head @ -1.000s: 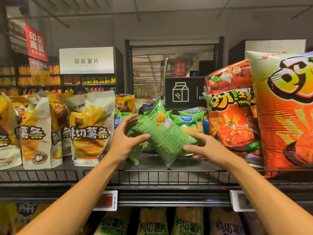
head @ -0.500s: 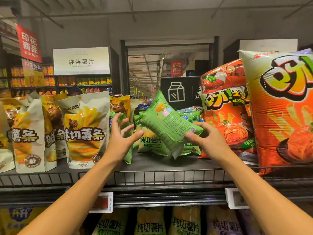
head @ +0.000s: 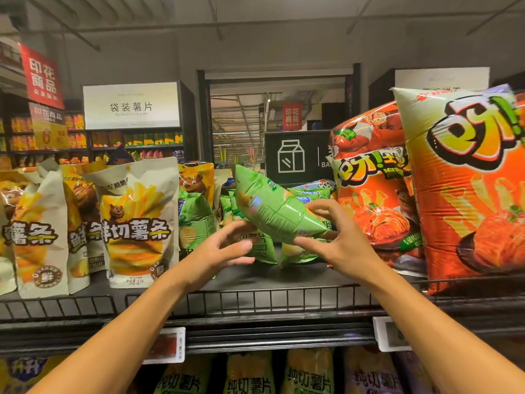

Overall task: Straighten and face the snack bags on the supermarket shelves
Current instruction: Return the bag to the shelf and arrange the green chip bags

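Snack bags crowd the shelf (head: 255,282): orange bags (head: 466,189) right, yellow bags (head: 136,223) left. Right hand (head: 338,245) has fingers grasping a tilted green bag (head: 272,211) above it; left hand (head: 218,251) beside it, fingers released.

The white hanging sign (head: 131,106) reads 袋装薯片. The red banner (head: 42,76) at upper left reads 印花商品, as does the small red sign (head: 292,116) down the aisle. The cream fries bags (head: 136,223) carry 鲜切薯条 (with a round 鲜 seal low on the front). The lower-shelf bags (head: 250,376) show 纯切薯片. A black sign (head: 295,156) bears a milk-carton symbol and the letters "BA", the rest hidden.
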`<state>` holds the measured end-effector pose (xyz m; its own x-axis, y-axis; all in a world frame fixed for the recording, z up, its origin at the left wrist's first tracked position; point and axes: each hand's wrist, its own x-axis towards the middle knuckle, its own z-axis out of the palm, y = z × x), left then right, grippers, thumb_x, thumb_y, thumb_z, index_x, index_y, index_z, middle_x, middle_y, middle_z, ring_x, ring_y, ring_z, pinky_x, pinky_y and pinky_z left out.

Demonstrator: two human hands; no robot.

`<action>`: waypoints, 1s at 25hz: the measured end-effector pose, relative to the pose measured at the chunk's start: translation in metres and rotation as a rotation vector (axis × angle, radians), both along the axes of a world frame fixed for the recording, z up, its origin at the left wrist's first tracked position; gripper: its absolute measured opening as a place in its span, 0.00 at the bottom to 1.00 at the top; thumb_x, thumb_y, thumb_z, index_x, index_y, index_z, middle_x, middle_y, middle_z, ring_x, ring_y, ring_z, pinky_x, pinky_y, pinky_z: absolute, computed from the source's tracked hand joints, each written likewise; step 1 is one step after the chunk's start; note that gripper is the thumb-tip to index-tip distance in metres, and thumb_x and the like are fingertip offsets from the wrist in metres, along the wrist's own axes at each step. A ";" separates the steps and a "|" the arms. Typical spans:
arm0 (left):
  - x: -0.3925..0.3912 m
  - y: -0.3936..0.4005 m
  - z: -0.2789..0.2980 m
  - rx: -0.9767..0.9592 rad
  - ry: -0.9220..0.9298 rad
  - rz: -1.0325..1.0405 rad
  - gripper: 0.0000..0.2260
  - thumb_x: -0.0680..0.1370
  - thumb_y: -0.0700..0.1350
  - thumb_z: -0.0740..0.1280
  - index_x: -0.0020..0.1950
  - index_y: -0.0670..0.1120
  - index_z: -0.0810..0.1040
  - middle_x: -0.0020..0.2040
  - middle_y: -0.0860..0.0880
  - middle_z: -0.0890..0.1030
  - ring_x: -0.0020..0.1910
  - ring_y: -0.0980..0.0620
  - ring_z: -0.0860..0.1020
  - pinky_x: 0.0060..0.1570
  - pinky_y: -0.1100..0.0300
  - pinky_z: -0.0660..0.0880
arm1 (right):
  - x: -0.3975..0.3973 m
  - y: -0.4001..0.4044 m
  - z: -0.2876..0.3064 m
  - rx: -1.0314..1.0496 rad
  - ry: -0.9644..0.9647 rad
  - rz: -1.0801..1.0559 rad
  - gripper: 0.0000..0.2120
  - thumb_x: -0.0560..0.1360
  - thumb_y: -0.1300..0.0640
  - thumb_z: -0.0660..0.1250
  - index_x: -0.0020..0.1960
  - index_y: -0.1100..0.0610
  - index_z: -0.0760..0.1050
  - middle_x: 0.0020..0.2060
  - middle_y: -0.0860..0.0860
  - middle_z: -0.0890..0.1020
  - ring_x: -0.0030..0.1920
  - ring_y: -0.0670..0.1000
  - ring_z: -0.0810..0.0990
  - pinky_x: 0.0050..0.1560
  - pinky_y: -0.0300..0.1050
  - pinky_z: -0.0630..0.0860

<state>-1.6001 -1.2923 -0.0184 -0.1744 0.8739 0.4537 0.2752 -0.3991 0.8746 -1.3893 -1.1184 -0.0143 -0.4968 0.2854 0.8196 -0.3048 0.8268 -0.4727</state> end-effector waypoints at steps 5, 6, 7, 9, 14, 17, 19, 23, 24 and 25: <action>-0.004 0.002 0.002 -0.031 -0.106 -0.006 0.39 0.61 0.59 0.81 0.68 0.51 0.71 0.66 0.51 0.79 0.66 0.49 0.77 0.54 0.52 0.79 | 0.003 -0.006 0.001 0.063 -0.221 0.045 0.31 0.71 0.46 0.76 0.66 0.28 0.65 0.69 0.37 0.68 0.71 0.37 0.68 0.62 0.44 0.78; -0.004 0.003 0.003 -0.039 -0.122 -0.006 0.40 0.60 0.60 0.82 0.67 0.52 0.70 0.65 0.53 0.80 0.65 0.50 0.78 0.53 0.52 0.80 | 0.003 -0.006 0.001 0.101 -0.253 0.047 0.33 0.71 0.49 0.75 0.70 0.29 0.63 0.70 0.33 0.67 0.72 0.36 0.66 0.66 0.47 0.76; -0.003 0.004 0.004 -0.041 -0.139 -0.007 0.41 0.59 0.61 0.82 0.67 0.53 0.69 0.63 0.55 0.81 0.64 0.51 0.78 0.52 0.52 0.80 | 0.004 -0.005 0.000 0.151 -0.276 0.040 0.36 0.72 0.54 0.72 0.72 0.31 0.62 0.72 0.31 0.65 0.73 0.36 0.64 0.70 0.49 0.72; -0.002 0.005 0.004 -0.049 -0.182 -0.020 0.43 0.57 0.62 0.82 0.67 0.54 0.68 0.62 0.57 0.82 0.63 0.52 0.79 0.50 0.51 0.81 | 0.005 -0.005 0.001 0.202 -0.315 0.032 0.39 0.73 0.65 0.64 0.75 0.33 0.60 0.74 0.31 0.64 0.76 0.37 0.60 0.75 0.51 0.66; 0.002 0.002 0.005 -0.121 -0.126 -0.043 0.46 0.61 0.67 0.77 0.73 0.54 0.63 0.68 0.55 0.77 0.67 0.51 0.76 0.55 0.52 0.79 | 0.004 -0.005 0.001 0.246 -0.407 0.072 0.42 0.74 0.73 0.58 0.73 0.31 0.64 0.73 0.31 0.67 0.76 0.38 0.61 0.78 0.44 0.58; 0.003 0.002 0.004 -0.128 -0.078 0.061 0.50 0.59 0.60 0.82 0.74 0.51 0.61 0.67 0.50 0.77 0.62 0.53 0.80 0.50 0.57 0.80 | 0.003 -0.004 -0.001 0.275 -0.417 0.065 0.39 0.75 0.70 0.58 0.73 0.32 0.65 0.73 0.35 0.69 0.76 0.39 0.63 0.77 0.43 0.60; 0.002 0.002 0.003 -0.125 -0.034 0.083 0.50 0.61 0.53 0.80 0.77 0.51 0.57 0.69 0.50 0.74 0.61 0.55 0.80 0.51 0.58 0.80 | 0.002 -0.004 0.000 0.212 -0.394 0.063 0.35 0.77 0.67 0.58 0.74 0.34 0.65 0.74 0.38 0.70 0.75 0.38 0.64 0.75 0.41 0.63; 0.000 -0.001 0.004 -0.083 -0.124 -0.001 0.47 0.63 0.46 0.77 0.77 0.50 0.57 0.69 0.48 0.75 0.65 0.50 0.78 0.57 0.54 0.78 | -0.001 -0.002 0.000 -0.054 -0.343 0.015 0.28 0.83 0.55 0.63 0.78 0.42 0.57 0.76 0.45 0.67 0.74 0.40 0.66 0.73 0.49 0.69; 0.001 -0.002 0.004 -0.082 -0.133 -0.041 0.45 0.63 0.44 0.77 0.77 0.50 0.59 0.69 0.47 0.75 0.66 0.48 0.77 0.57 0.54 0.78 | -0.003 -0.001 -0.001 -0.115 -0.368 0.030 0.30 0.81 0.51 0.64 0.80 0.46 0.55 0.77 0.47 0.66 0.74 0.42 0.66 0.74 0.50 0.67; 0.001 -0.004 0.003 -0.088 -0.135 -0.082 0.43 0.64 0.42 0.76 0.76 0.51 0.61 0.69 0.47 0.76 0.66 0.47 0.77 0.57 0.54 0.78 | -0.004 -0.001 -0.001 -0.158 -0.402 0.046 0.34 0.79 0.47 0.63 0.81 0.50 0.54 0.77 0.49 0.65 0.74 0.42 0.65 0.75 0.50 0.66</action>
<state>-1.5988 -1.2959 -0.0150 -0.1544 0.9231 0.3523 0.1228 -0.3359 0.9339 -1.3934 -1.1197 -0.0156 -0.7829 0.3616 0.5063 -0.1057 0.7247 -0.6809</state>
